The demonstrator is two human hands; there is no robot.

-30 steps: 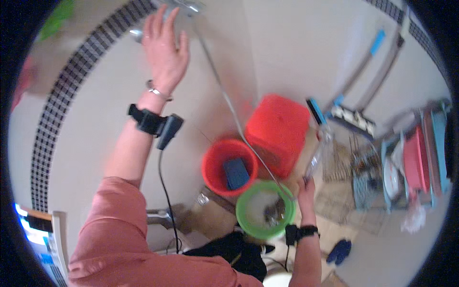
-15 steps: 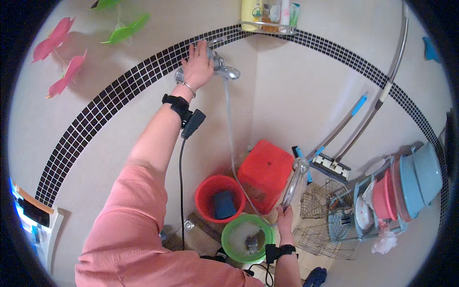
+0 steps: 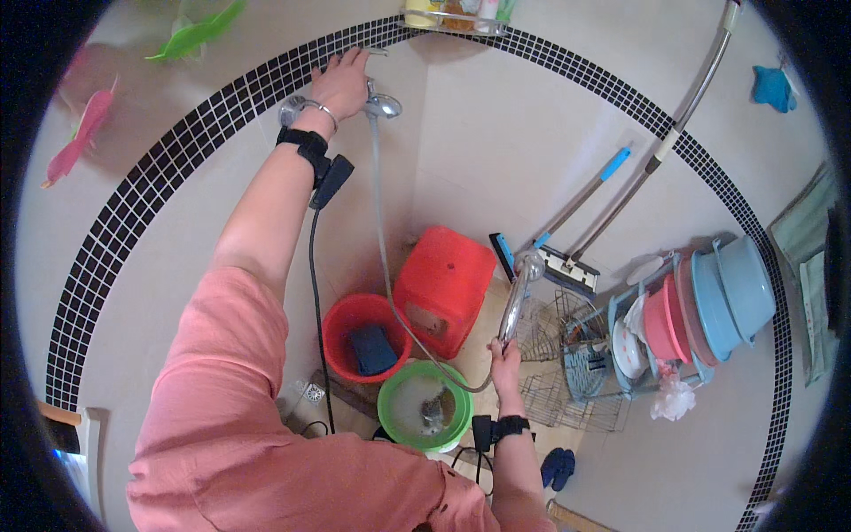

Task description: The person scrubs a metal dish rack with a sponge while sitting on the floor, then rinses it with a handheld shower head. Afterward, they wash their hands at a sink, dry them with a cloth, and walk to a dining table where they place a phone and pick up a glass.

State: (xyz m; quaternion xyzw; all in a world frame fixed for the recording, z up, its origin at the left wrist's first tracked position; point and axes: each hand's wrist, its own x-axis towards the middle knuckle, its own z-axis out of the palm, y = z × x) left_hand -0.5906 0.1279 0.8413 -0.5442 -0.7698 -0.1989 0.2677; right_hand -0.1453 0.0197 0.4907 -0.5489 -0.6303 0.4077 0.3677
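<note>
High on the wall, my left hand (image 3: pixel 341 84) lies over the body of a chrome mixer tap (image 3: pixel 383 105), fingers stretched toward its lever; the palm side is hidden. Lower down, my right hand (image 3: pixel 505 359) is closed round the handle of a chrome hand shower (image 3: pixel 514 306), its head upward. A grey hose (image 3: pixel 378 204) hangs from the tap and loops to the handle. Below it stands a green basin (image 3: pixel 388 426) of cloudy water with something dark in it. A red bucket (image 3: pixel 337 355) beside it holds a dark blue block-like thing (image 3: pixel 372 348).
Behind the bucket is an upturned red stool (image 3: pixel 452 266). A blue-handled brush (image 3: pixel 576 195) and a mop (image 3: pixel 620 199) lean on the wall. At right are wire racks (image 3: pixel 541 399) and stacked basins (image 3: pixel 714 306). Dark slippers (image 3: pixel 558 468) lie on the floor.
The whole view has shifted, so things sit further left and higher. My left hand's fingers are closer together at the tap. My right hand still grips the hand shower.
</note>
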